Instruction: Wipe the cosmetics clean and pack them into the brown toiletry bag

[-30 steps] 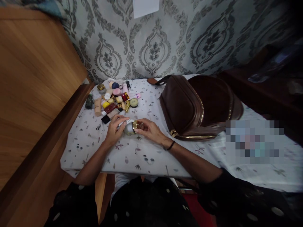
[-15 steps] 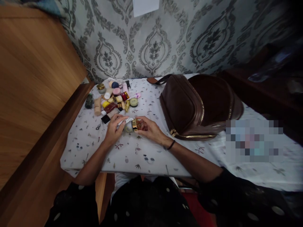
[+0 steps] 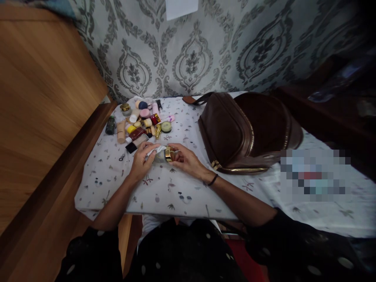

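Between my hands, over the front part of the table, is a jar (image 3: 160,157) with a clear body and a shiny gold lid, lying on its side. My right hand (image 3: 185,159) has its fingers closed round the gold lid end. At the body end, my left hand (image 3: 143,159) pinches a crumpled white wipe (image 3: 159,149) and presses it on the jar. Just beyond the left hand lies a bottle with a black cap (image 3: 131,147), at the near edge of a heap of cosmetics (image 3: 143,122).
A brown leather bag (image 3: 226,129) with gold zips lies at the right, its strap toward the wall. A dark green bottle (image 3: 110,125) stands at the heap's left. Wooden furniture (image 3: 53,90) borders the left side; a patterned cloth (image 3: 96,186) covers the table.
The jar has turned slightly in my right hand, so the marking on its body has shifted out of sight. Both hands stay in nearly the same place.
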